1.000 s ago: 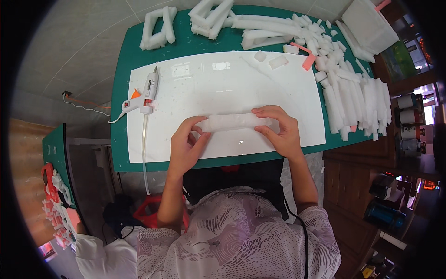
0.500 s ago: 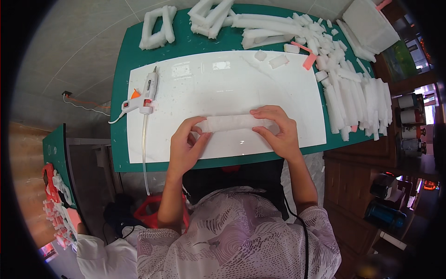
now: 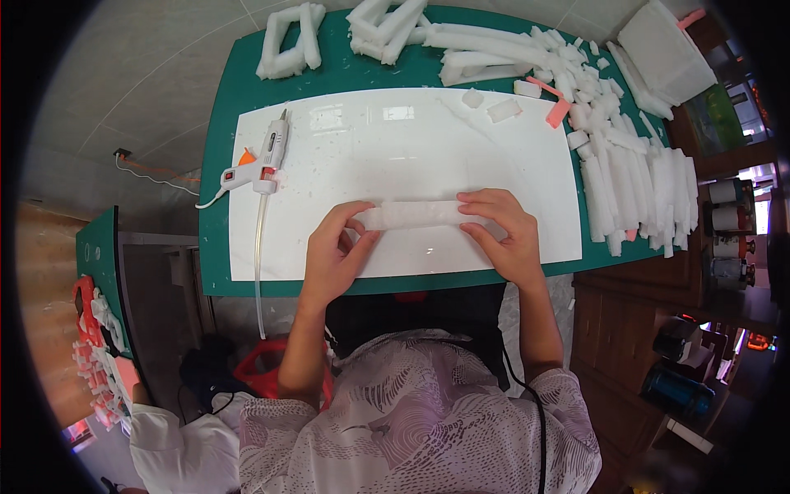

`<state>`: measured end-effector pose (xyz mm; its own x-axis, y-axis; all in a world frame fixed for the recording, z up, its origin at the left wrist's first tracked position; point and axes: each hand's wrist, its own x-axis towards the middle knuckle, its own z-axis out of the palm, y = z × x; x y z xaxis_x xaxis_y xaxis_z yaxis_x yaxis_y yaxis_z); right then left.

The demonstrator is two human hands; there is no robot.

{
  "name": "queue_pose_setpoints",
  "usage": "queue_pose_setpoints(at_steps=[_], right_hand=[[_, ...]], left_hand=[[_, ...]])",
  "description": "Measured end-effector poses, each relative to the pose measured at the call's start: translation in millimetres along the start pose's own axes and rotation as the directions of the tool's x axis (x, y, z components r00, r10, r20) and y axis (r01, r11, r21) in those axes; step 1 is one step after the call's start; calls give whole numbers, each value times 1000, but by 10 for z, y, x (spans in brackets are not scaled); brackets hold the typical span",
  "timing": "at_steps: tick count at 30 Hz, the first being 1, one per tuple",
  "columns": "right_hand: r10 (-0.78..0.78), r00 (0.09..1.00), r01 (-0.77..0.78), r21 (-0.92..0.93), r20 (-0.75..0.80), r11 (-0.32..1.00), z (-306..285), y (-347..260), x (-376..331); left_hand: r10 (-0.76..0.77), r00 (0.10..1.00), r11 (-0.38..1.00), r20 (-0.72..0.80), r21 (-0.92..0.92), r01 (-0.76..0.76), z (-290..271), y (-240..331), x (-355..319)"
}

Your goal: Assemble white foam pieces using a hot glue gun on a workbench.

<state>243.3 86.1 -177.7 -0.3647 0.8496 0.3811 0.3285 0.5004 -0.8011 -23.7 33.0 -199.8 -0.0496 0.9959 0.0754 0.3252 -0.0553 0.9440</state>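
Note:
A short white foam strip (image 3: 420, 215) lies level above the near part of a glossy white board (image 3: 395, 156). At its left end, the thumb and fingers of my left hand (image 3: 336, 247) are closed on it. My right hand (image 3: 510, 235) pinches the other end between thumb and fingers, partly hiding that end. To the left on the board rests a white hot glue gun (image 3: 265, 165) with an orange trigger, a clear glue stick trailing from its back toward the table's near edge.
The green table (image 3: 218, 156) carries foam frames (image 3: 290, 41) at its far edge. Foam strips (image 3: 629, 189) and loose offcuts (image 3: 576, 70) pile up on the right, with a pink piece (image 3: 559, 112) beside them. A person's white sleeve (image 3: 181, 445) shows at lower left.
The whole view has shifted slightly, so the table's things appear a little farther right and higher. Both hands keep their hold on the foam strip, with hardly any other movement.

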Motion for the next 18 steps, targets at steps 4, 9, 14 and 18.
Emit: queue_pose_setpoints(at_steps=[4,9,14,18], right_hand=[[-26,999,25,-45,-18,999,24,-11,17],[-1,999,2,29,-36,1000,71,43,-19],[63,994,-52,130,-88,990,67,76,-75],[74,995,-64,139,-67,988,93,72,-73]], left_hand=[[26,1000,1000,-2,12,-26,-4,-12,10],[58,998,998,-27,26,-57,-8,17,12],[56,998,998,40,37,-58,-28,15,-6],[51,998,999,27,17,-51,-24,29,-9]])
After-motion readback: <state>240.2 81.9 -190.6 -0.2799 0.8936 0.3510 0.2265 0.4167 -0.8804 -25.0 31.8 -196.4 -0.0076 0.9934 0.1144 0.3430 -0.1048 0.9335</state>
